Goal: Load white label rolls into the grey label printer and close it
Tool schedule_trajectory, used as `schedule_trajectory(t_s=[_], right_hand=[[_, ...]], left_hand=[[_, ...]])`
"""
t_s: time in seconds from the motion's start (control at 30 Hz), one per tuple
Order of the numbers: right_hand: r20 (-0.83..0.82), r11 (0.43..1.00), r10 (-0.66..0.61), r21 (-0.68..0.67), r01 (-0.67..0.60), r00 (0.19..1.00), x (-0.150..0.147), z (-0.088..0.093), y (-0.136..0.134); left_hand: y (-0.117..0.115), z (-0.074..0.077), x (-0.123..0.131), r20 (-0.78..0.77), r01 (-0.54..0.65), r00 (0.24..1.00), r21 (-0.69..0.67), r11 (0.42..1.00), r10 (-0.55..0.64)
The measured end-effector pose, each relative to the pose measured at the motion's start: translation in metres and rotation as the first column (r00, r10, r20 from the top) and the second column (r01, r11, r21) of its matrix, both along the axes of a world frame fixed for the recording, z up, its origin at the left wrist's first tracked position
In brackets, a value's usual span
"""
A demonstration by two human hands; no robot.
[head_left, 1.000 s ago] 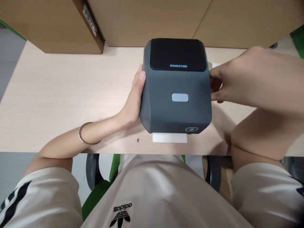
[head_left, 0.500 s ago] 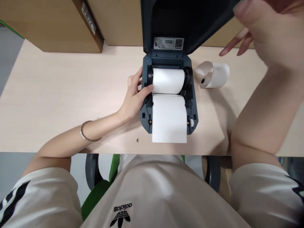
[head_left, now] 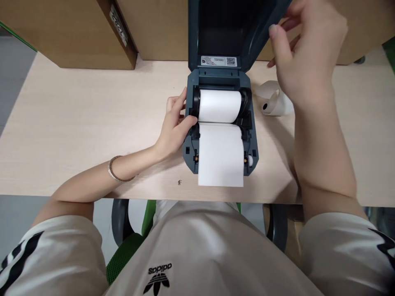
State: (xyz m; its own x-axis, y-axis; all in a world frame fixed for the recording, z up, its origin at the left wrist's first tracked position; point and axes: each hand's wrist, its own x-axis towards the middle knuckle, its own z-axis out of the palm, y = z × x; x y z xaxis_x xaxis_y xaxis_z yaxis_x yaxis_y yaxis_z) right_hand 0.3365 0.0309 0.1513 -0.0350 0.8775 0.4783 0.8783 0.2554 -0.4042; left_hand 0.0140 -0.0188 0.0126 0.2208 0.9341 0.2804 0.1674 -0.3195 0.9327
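A dark blue-grey label printer (head_left: pixel 189 166) stands on the table with its lid (head_left: pixel 194 37) raised. Inside, a white paper roll (head_left: pixel 219 106) sits between black holders. A white paper strip (head_left: pixel 221 156) lies over the front part and hangs past the front edge. My left hand (head_left: pixel 174 127) grips the printer's left side, thumb over the rim beside the roll and fingers along the outer wall. At the lid's right edge, my right hand (head_left: pixel 308 49) is closed, thumb on the near side and some fingers hidden behind the lid.
A loose, partly unwound paper roll (head_left: pixel 279 105) lies right of the printer, partly covered by my right wrist. Cardboard boxes (head_left: pixel 68 33) line the back of the table (head_left: pixel 77 111). A small dark mark (head_left: pixel 179 182) shows near the front edge.
My right hand has moved left in the picture and closed on the lid's edge. The lid's tilt has changed. My left hand stays on the printer's side.
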Motion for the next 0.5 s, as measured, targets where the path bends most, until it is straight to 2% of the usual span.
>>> schedule_trajectory(t_s=[0.07,0.13,0.2,0.3,0.4,0.5], right_hand=[[0.147,0.998,-0.037,0.057,0.029,0.988,-0.01,0.008,-0.01],[0.29,0.997,0.052,0.036,-0.065,0.956,-0.023,0.014,-0.022],[0.369,0.972,0.233,-0.085,-0.217,0.9,-0.038,0.016,-0.033],[0.398,0.869,0.469,-0.365,-0.332,0.789,-0.056,0.01,-0.043],[0.378,0.801,0.516,-0.53,-0.277,0.769,-0.067,0.002,-0.047],[0.413,0.813,0.463,-0.55,-0.191,0.784,-0.072,0.001,-0.049]], left_hand=[[-0.001,0.004,0.001,-0.008,-0.012,1.0,0.005,1.0,0.012],[-0.003,0.01,0.002,-0.018,-0.016,1.0,-0.003,1.0,0.016],[-0.005,0.014,0.003,-0.02,-0.02,1.0,-0.021,1.0,0.019],[-0.005,0.016,0.004,-0.01,-0.022,1.0,-0.032,0.999,0.022],[-0.005,0.015,0.005,-0.006,-0.017,1.0,-0.022,1.0,0.017],[-0.005,0.013,0.006,-0.009,-0.017,1.0,-0.019,1.0,0.017]])
